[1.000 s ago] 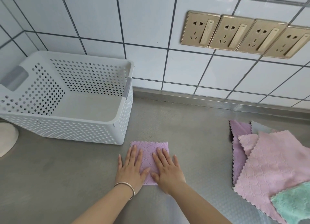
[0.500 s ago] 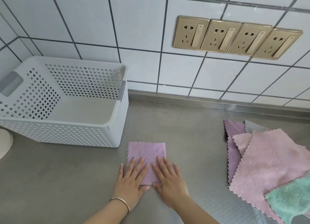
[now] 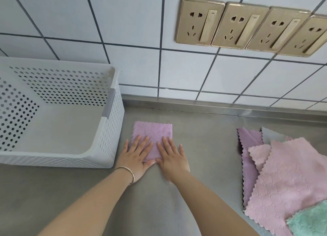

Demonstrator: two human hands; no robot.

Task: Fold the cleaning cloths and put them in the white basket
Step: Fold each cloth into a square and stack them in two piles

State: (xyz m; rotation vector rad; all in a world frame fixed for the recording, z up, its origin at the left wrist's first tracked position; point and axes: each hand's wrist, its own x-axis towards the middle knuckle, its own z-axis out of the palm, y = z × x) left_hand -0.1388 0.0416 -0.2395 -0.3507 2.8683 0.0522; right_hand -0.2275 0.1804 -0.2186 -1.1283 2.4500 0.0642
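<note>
Fingers: both sets spread flat, palms down, gripping nothing, pressing the folded purple cloth (image 3: 152, 138).
Left hand (image 3: 136, 155): bracelet (image 3: 127, 171) on wrist, covers cloth's near left part.
Right hand (image 3: 172, 158): covers near right corner.
Cloth: on desk (image 3: 203, 138), just beside white basket (image 3: 113, 129).
Cloth pile (image 3: 290, 179): unfolded, right side, cut off by frame.
Basket: left part out of frame.

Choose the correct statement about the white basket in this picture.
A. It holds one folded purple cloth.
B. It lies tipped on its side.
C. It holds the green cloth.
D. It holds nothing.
D: the white basket shows a bare floor, while the folded purple cloth lies on the counter under both hands.
</note>
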